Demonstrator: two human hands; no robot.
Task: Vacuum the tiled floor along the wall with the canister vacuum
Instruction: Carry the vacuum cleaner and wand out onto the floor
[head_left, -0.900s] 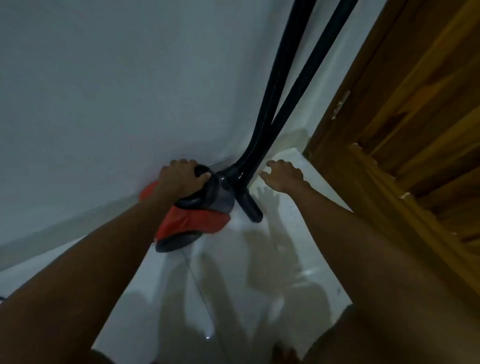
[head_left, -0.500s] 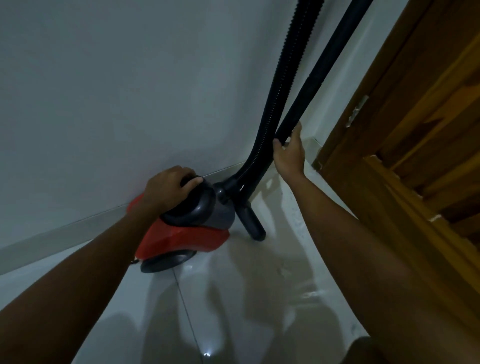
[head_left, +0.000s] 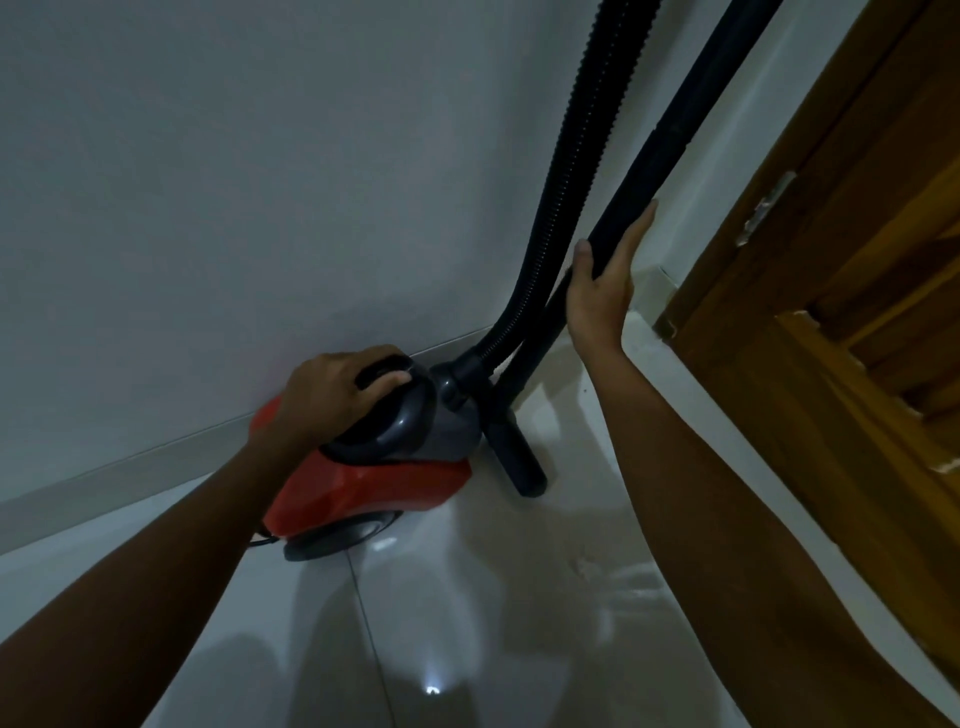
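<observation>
A red and grey canister vacuum (head_left: 374, 483) sits on the glossy white tiled floor (head_left: 519, 597) close to the white wall (head_left: 260, 182). My left hand (head_left: 337, 387) is closed over its dark top handle. A ribbed black hose (head_left: 576, 171) rises from the canister's front and runs up out of view. Beside it leans a smooth black wand (head_left: 675, 135), whose short nozzle end (head_left: 519, 457) rests on the floor. My right hand (head_left: 602, 291) wraps around the wand partway up, thumb on one side and fingers on the other.
A grey skirting strip (head_left: 130, 473) runs along the wall's foot. A wooden door frame and door (head_left: 857, 260) stand close on the right, with a metal strike plate (head_left: 769, 205) on the frame. A dark cord (head_left: 262, 541) trails behind the canister.
My right hand rose from near the floor and took hold of the wand, then slid higher along it. My left hand stayed on the canister handle. The view shifted closer.
</observation>
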